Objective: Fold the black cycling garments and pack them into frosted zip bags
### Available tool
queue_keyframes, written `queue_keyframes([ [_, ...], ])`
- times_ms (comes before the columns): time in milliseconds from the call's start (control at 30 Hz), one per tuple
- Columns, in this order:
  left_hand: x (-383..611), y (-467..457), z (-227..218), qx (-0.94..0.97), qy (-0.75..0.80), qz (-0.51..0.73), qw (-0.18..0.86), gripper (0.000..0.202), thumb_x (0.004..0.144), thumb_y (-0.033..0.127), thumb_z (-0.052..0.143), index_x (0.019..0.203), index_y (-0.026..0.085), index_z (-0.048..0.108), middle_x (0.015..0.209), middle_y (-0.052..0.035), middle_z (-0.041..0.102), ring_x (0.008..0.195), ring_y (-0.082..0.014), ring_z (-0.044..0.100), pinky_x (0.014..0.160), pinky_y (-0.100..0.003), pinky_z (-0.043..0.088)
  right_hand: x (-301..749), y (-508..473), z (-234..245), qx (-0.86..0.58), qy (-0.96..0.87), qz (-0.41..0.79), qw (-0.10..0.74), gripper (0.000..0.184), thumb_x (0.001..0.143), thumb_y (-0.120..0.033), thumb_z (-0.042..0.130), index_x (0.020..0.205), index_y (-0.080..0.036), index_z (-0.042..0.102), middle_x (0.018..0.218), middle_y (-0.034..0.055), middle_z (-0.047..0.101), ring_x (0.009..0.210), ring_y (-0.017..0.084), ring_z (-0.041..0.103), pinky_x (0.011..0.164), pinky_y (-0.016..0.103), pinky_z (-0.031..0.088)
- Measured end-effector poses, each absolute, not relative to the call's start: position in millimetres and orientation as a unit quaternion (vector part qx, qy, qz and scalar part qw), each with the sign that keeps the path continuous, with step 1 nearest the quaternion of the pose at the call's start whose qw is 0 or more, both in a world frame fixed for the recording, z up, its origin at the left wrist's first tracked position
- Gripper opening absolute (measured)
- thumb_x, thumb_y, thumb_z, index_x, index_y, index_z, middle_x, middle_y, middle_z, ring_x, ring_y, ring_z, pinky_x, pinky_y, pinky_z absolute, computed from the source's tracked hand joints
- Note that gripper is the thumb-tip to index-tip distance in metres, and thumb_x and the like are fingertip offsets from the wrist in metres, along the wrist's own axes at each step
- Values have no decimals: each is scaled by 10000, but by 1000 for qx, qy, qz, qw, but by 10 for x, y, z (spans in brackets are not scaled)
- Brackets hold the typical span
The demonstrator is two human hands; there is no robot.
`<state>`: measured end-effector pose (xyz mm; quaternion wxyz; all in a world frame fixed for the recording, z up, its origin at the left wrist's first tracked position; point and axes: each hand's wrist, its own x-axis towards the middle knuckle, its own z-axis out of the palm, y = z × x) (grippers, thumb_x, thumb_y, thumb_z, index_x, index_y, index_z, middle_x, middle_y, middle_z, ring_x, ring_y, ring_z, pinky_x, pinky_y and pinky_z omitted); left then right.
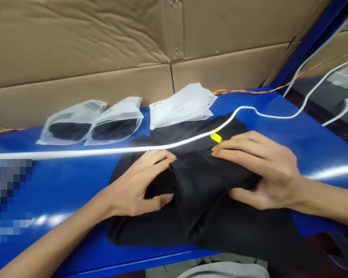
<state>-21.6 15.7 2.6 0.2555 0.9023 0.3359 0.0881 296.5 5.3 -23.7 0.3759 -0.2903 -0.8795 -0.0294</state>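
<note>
A black garment [197,181] of thin cloth lies in folds on the blue table, with a small patch of shiny dots on its raised middle fold. My left hand [139,185] rests on its left side, thumb and fingers spread apart beside that fold. On the right, my right hand [263,170] has the cloth bunched between its fingers and thumb. A white cable [127,150] with a yellow tag [216,137] runs across the view above both hands; the tag is close to my right fingertips.
Two frosted bags [71,121] with black contents stand at the back left of the blue table [75,181]. Another frosted bag [182,106] lies at the garment's far edge. Brown cardboard [104,42] walls the back. Red and yellow wires [249,92] run along it.
</note>
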Motion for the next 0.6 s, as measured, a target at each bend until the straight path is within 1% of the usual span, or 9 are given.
queue_keyframes([
  [67, -208, 135, 35, 895, 333, 101, 281, 520, 962, 587, 623, 1307, 198, 631, 1345, -136, 639, 1254, -337, 583, 1106, -489, 519, 2950, 20, -201, -310, -871, -11, 381, 380, 818, -232, 670, 1197, -218, 696, 1121, 102, 782, 996, 299, 733, 840, 441, 616],
  [133, -213, 111, 31, 884, 351, 106, 289, 738, 929, 698, 644, 1453, 186, 554, 1426, -163, 613, 1318, -369, 561, 1154, -548, 485, 2936, 4, -171, -314, -865, -5, 391, 374, 815, -190, 681, 1187, -229, 695, 1099, 92, 775, 962, 288, 732, 820, 428, 607],
  [200, -216, 93, 18, 871, 384, 104, 288, 895, 900, 701, 695, 1594, 202, 429, 1547, -174, 547, 1420, -400, 507, 1207, -595, 435, 2922, 2, -148, -313, -858, 3, 406, 351, 833, -175, 684, 1179, -233, 685, 1066, 78, 770, 916, 272, 724, 785, 417, 596],
  [233, -211, 90, 11, 863, 402, 106, 287, 909, 893, 664, 725, 1619, 221, 405, 1567, -164, 541, 1438, -401, 501, 1212, -596, 434, 2916, 4, -136, -314, -856, 12, 410, 335, 846, -175, 685, 1176, -239, 680, 1051, 70, 768, 900, 266, 721, 773, 412, 591],
  [267, -200, 90, 4, 855, 418, 109, 288, 873, 897, 613, 742, 1617, 240, 419, 1544, -147, 569, 1423, -391, 524, 1199, -582, 455, 2914, 7, -125, -316, -856, 26, 409, 320, 857, -179, 689, 1170, -246, 675, 1040, 63, 766, 891, 262, 720, 766, 409, 587],
  [333, -167, 107, -7, 842, 437, 123, 292, 687, 927, 510, 717, 1542, 268, 528, 1392, -102, 676, 1300, -347, 620, 1114, -521, 537, 2919, 18, -104, -324, -858, 60, 395, 280, 880, -219, 712, 1154, -257, 670, 1045, 60, 764, 893, 262, 719, 772, 406, 582],
  [433, -126, 156, -25, 834, 444, 142, 294, 420, 967, 354, 594, 1370, 262, 669, 1181, -60, 751, 1110, -290, 694, 953, -429, 604, 2948, 46, -90, -315, -862, 125, 377, 310, 906, -385, 746, 1175, -245, 679, 1121, 89, 753, 971, 285, 707, 853, 439, 573],
  [500, -131, 184, -43, 828, 450, 143, 301, 387, 948, 286, 559, 1307, 240, 699, 1182, -65, 763, 1093, -283, 705, 913, -408, 611, 2968, 74, -98, -305, -866, 173, 356, 359, 938, -458, 705, 1223, -239, 686, 1208, 107, 731, 1083, 307, 683, 946, 476, 551],
  [600, -197, 193, -76, 819, 457, 136, 319, 480, 931, 273, 585, 1404, 220, 652, 1305, -93, 742, 1181, -304, 697, 994, -444, 597, 2974, 119, -128, -303, -866, 190, 351, 322, 960, -403, 694, 1241, -245, 695, 1241, 99, 727, 1157, 303, 666, 1003, 480, 533],
])
